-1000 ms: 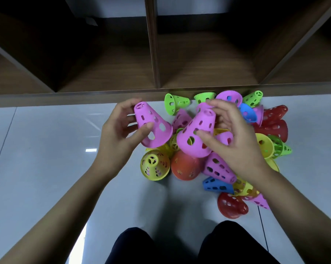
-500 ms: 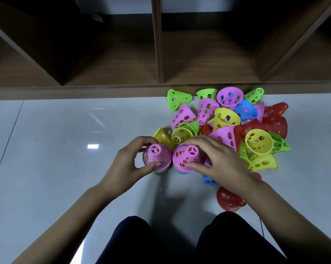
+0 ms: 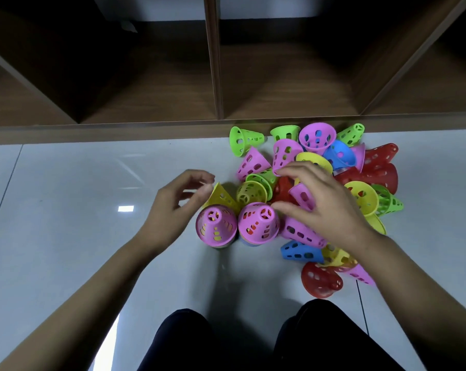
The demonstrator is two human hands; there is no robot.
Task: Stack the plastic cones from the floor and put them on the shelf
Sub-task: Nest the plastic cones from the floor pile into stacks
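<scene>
Hands both empty: left hand [image 3: 177, 210] and right hand [image 3: 325, 207] have let go, fingers loosely spread. Pink cones just capped left stack [image 3: 216, 226] and right stack [image 3: 258, 225] on floor [image 3: 65, 210]. Loose pile [image 3: 361, 195] remains; shelf [image 3: 146, 103] bare.

Two pink-topped cone stacks [image 3: 217, 226] [image 3: 258, 226] upright on floor [image 3: 65, 236]; loose cones [image 3: 333, 183] heaped beside.

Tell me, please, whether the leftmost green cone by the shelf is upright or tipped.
Tipped: the green cone lies on its side, narrow end pointing right.
</scene>
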